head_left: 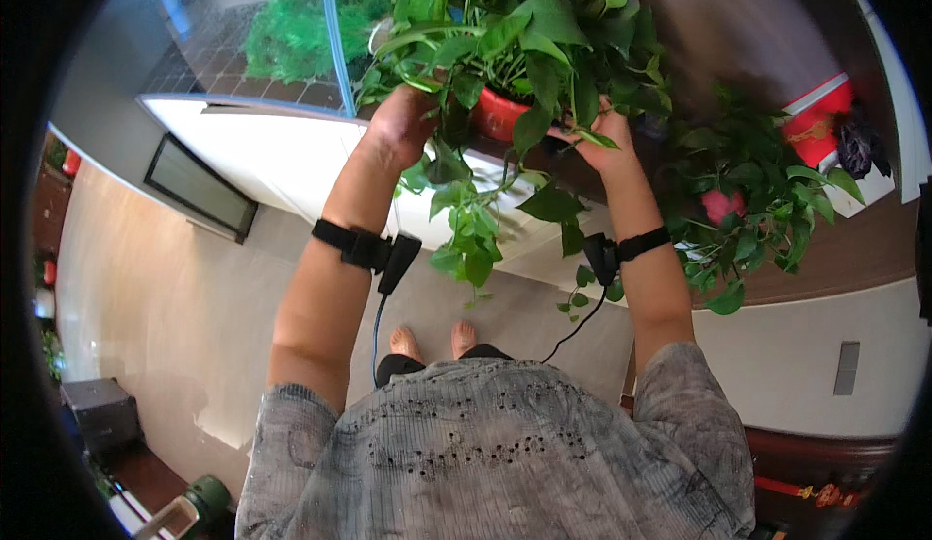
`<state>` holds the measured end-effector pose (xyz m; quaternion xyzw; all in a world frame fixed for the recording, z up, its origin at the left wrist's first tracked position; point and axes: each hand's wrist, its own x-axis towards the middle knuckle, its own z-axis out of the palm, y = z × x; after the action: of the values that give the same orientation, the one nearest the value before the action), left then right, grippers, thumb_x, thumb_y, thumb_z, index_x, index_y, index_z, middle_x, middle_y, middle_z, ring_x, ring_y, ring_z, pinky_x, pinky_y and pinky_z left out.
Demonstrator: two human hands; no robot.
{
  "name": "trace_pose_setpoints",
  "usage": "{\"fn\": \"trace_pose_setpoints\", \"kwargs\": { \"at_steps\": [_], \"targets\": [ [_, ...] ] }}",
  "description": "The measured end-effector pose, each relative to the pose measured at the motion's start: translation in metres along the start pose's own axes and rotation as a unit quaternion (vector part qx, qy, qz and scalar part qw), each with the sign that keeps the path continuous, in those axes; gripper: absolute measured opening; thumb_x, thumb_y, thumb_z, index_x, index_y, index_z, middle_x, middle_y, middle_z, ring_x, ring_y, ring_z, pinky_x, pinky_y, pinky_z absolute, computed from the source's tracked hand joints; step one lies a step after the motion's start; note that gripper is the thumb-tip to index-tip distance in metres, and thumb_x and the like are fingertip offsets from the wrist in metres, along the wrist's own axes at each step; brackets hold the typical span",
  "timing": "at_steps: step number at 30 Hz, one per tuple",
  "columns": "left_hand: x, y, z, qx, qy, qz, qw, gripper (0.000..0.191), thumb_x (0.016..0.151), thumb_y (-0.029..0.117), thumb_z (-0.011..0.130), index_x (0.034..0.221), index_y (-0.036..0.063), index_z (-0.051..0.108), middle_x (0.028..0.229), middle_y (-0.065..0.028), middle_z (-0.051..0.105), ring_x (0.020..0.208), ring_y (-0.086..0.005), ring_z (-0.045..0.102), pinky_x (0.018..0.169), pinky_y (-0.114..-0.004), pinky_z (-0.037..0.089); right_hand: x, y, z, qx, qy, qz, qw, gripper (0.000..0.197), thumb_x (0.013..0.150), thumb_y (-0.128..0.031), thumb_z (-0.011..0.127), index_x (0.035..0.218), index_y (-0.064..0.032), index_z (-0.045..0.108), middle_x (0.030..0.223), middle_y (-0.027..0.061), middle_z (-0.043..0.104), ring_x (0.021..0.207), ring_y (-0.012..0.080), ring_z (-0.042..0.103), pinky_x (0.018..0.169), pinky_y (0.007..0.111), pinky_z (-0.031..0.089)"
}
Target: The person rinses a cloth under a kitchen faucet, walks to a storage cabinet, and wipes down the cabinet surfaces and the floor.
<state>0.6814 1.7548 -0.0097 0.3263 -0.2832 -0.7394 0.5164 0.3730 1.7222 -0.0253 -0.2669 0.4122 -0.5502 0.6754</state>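
Note:
A leafy pothos plant [542, 23] grows in a red pot [499, 114] at the top of the view. Its vines trail down over the front of the counter. My left hand [404, 125] grips the pot's left side, with its fingers mostly hidden behind leaves. On the opposite side, my right hand [608, 136] holds the pot, its thumb pointing inward near the lower edge. Leaves cover much of the pot, and whether its base touches the counter cannot be told.
A second trailing plant [735, 205] stands at right on the dark brown countertop [772, 278]. Behind it lie a red package [819, 118] and a dark plastic bag [861, 145]. A glass panel [291, 23] rises at upper left. Cables hang from black straps [353, 245] on both forearms.

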Motion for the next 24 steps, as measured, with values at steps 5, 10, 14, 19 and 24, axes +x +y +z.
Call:
{"fn": "trace_pose_setpoints", "kwargs": {
  "at_steps": [5,10,14,19,24],
  "targets": [
    [-0.004,0.009,0.04,-0.005,-0.005,0.011,1.0,0.032,0.076,0.032,0.064,0.101,0.0144,0.058,0.099,-0.0042,0.056,0.083,-0.0186,0.049,0.073,-0.032,0.042,0.02,-0.007,-0.028,0.005,-0.048,0.005,0.999,0.038,0.091,-0.034,0.038,0.111,-0.0047,0.052,0.112,0.015,0.055,0.105,0.0319,0.053,0.089,0.064,0.037],
    [0.01,0.001,0.023,-0.053,-0.017,0.003,0.998,0.03,0.077,0.032,0.063,0.1,0.0132,0.058,0.09,-0.0037,0.057,0.077,-0.0187,0.051,0.07,-0.033,0.044,0.019,0.002,-0.008,-0.007,-0.1,-0.039,0.994,0.029,0.087,-0.009,0.04,0.112,-0.0032,0.051,0.112,0.0163,0.055,0.104,0.0343,0.052,0.087,0.063,0.04],
    [-0.007,0.003,0.044,-0.053,-0.028,0.034,0.998,0.027,0.078,0.03,0.062,0.098,0.0117,0.059,0.088,-0.0041,0.06,0.077,-0.0199,0.055,0.074,-0.033,0.045,0.005,-0.003,-0.003,-0.028,-0.113,-0.064,0.991,0.038,0.078,0.004,0.042,0.114,-0.0024,0.051,0.111,0.0161,0.056,0.101,0.0341,0.054,0.083,0.062,0.044],
    [-0.042,0.016,0.058,-0.06,-0.032,0.058,0.996,0.031,0.08,0.03,0.058,0.104,0.0093,0.059,0.096,-0.0057,0.062,0.087,-0.0212,0.057,0.081,-0.035,0.045,-0.035,-0.015,0.028,-0.049,-0.087,-0.07,0.993,0.032,0.084,0.004,0.033,0.109,-0.0079,0.05,0.087,0.0014,0.05,0.056,0.0075,0.04,0.063,0.024,0.043],
    [-0.092,0.034,0.061,0.018,-0.029,0.156,0.987,0.043,0.081,0.04,0.059,0.113,0.0122,0.053,0.111,-0.0063,0.057,0.102,-0.0227,0.051,0.089,-0.039,0.041,-0.073,-0.031,0.053,-0.018,-0.179,-0.044,0.983,0.024,0.086,-0.019,0.049,0.104,-0.0049,0.055,0.095,0.01,0.059,0.078,0.022,0.056,0.072,0.042,0.05]
  ]
}}
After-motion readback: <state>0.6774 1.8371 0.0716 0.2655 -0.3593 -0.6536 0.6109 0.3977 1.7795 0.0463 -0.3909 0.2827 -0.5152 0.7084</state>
